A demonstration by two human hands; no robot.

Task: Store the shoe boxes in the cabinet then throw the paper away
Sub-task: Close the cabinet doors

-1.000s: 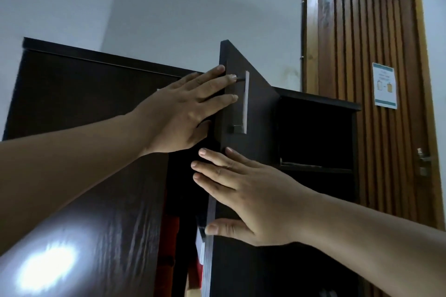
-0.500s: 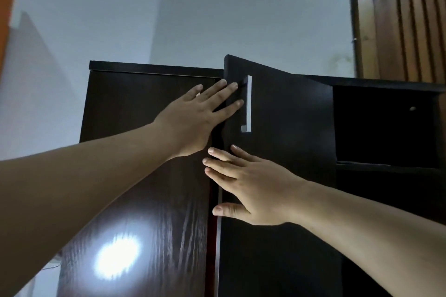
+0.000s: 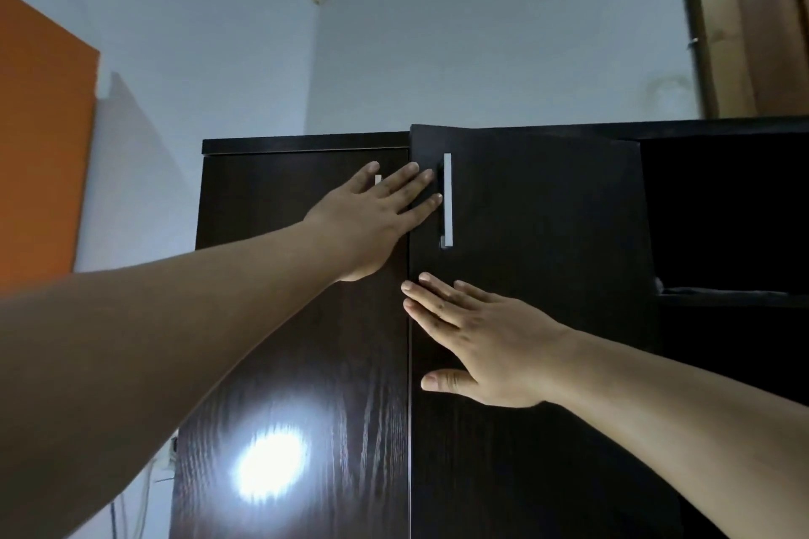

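Cabinet (image 3: 306, 363) fills the view, dark wood, right door (image 3: 538, 319) nearly shut. Left hand (image 3: 376, 223) and right hand (image 3: 477, 346) both lie flat, fingers spread, holding nothing, probably to press the doors flush. Shoe boxes aren't visible, presumably inside.

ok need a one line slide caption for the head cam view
Both hands, left hand and right hand, press flat on the dark cabinet, easing its right door nearly shut.
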